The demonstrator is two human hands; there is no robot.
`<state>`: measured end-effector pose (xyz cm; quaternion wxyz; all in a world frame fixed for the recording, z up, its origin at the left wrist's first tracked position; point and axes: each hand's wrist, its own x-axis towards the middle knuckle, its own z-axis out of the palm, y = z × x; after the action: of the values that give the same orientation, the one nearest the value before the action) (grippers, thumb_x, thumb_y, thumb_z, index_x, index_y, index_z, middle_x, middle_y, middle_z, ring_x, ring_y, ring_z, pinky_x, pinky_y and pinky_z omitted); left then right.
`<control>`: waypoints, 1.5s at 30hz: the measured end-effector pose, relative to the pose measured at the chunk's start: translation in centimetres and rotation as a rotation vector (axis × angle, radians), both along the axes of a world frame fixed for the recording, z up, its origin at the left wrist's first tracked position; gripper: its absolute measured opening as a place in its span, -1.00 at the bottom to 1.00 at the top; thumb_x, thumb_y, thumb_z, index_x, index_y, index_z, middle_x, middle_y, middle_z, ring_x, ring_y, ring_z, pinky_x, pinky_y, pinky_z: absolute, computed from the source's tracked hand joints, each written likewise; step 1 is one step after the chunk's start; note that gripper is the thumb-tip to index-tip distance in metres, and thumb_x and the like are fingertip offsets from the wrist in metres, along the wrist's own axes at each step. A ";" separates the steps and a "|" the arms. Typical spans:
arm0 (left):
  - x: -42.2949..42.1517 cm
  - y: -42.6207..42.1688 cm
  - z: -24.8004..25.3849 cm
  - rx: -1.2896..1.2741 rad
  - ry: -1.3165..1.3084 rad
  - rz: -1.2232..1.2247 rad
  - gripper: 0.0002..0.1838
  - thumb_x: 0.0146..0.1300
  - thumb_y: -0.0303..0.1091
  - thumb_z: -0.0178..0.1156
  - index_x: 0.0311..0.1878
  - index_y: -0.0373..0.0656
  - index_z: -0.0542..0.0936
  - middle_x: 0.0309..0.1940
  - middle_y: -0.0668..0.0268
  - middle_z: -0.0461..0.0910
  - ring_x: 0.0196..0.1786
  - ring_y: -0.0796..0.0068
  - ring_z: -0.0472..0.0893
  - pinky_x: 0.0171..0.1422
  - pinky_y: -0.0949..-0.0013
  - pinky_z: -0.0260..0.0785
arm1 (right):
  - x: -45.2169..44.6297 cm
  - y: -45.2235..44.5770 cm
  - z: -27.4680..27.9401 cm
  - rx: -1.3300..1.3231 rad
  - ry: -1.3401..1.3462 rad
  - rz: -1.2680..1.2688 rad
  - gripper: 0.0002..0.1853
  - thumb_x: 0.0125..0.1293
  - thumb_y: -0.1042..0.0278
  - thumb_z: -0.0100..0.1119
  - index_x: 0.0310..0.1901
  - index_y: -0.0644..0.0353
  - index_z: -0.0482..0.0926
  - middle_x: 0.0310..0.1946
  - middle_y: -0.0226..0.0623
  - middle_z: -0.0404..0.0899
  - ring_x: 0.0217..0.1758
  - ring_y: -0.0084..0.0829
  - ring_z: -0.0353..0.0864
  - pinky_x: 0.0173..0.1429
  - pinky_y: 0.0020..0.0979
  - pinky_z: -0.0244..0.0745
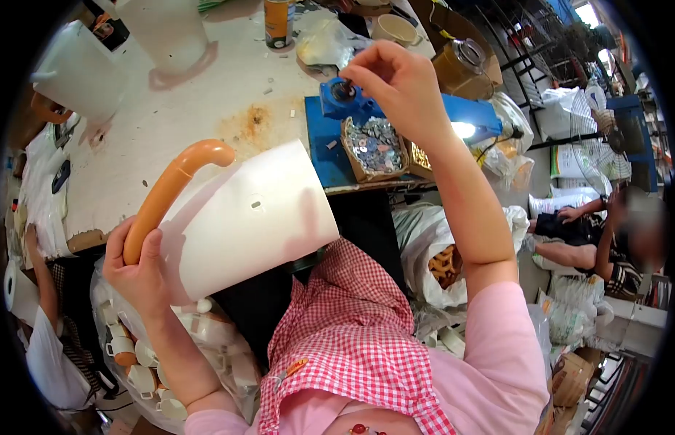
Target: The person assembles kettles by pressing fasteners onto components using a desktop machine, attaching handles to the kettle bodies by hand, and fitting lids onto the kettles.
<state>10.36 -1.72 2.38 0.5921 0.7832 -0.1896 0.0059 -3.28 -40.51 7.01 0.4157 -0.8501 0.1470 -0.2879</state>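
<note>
My left hand (138,264) is wrapped round the lower end of an orange curved handle (171,192). The handle lies against a white cylindrical container (243,221) that rests tilted across my lap and the table edge, with a small slot in its side. At the upper right my right hand (359,76) is pinched over a small blue holder (339,98) with a dark round opening; what the fingertips hold, if anything, is too small to tell. Just below it sits a box of small metal pieces (376,147) on a blue board (321,148).
White containers (167,36) stand at the table's back left, near an orange can (279,23). A lamp (464,130) glows beside my right forearm. Bags of orange handles (445,267) and white parts (143,378) flank my lap. Other people sit at both sides.
</note>
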 end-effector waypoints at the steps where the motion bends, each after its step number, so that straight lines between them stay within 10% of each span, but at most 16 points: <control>1: 0.0 0.1 -0.1 0.009 0.004 -0.016 -0.68 0.19 -0.44 0.49 -0.03 -0.31 0.65 -0.23 0.37 0.66 -0.24 0.64 0.56 -0.08 0.56 0.41 | 0.0 0.0 -0.2 -0.065 -0.036 0.007 -0.83 0.33 0.36 0.33 -0.26 0.32 0.69 -0.43 -0.34 0.73 -0.40 -0.61 0.65 -0.23 -0.51 0.55; 18: 0.0 0.2 -0.2 -0.003 -0.039 0.000 -0.67 0.23 -0.38 0.48 -0.01 -0.31 0.65 -0.27 0.43 0.64 -0.33 0.73 0.46 -0.24 0.65 0.29 | -5.2 2.1 -3.9 0.339 -0.274 -0.107 -0.87 0.29 0.42 0.38 -0.23 0.28 0.67 -0.31 -0.33 0.73 -0.31 -0.60 0.69 -0.16 -0.53 0.56; 23: 0.2 0.6 -0.1 -0.028 0.054 0.015 -0.66 0.23 -0.41 0.48 0.01 -0.32 0.65 -0.28 0.42 0.62 -0.39 0.77 0.41 -0.33 0.67 0.22 | -8.0 0.7 -9.1 -0.407 0.257 -0.200 -0.90 0.21 0.38 0.36 -0.26 0.16 0.71 -0.32 -0.31 0.70 -0.27 -0.30 0.72 -0.15 -0.32 0.63; 30: 0.2 0.5 -0.6 -0.019 -0.021 0.025 -0.65 0.22 -0.41 0.49 0.02 -0.33 0.65 -0.24 0.40 0.65 -0.32 0.75 0.47 -0.25 0.68 0.28 | -6.8 -0.7 -12.2 -0.480 0.487 -0.197 -0.86 0.16 0.30 0.35 -0.25 0.07 0.76 -0.22 -0.29 0.69 -0.08 -0.17 0.68 0.02 -0.17 0.59; 45: -0.1 0.2 -0.1 0.054 -0.011 0.043 -0.66 0.20 -0.36 0.50 -0.03 -0.30 0.66 -0.23 0.39 0.67 -0.23 0.65 0.54 -0.08 0.58 0.39 | -2.2 1.2 -2.1 -0.286 -0.421 -0.137 -0.88 0.20 0.71 0.34 -0.26 0.31 0.69 -0.21 -0.24 0.78 -0.26 -0.58 0.69 -0.19 -0.55 0.58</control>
<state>10.26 -1.51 2.33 0.5694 0.8028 -0.1760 0.0176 -5.48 -39.34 4.96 0.2923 -0.8097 0.0722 -0.5037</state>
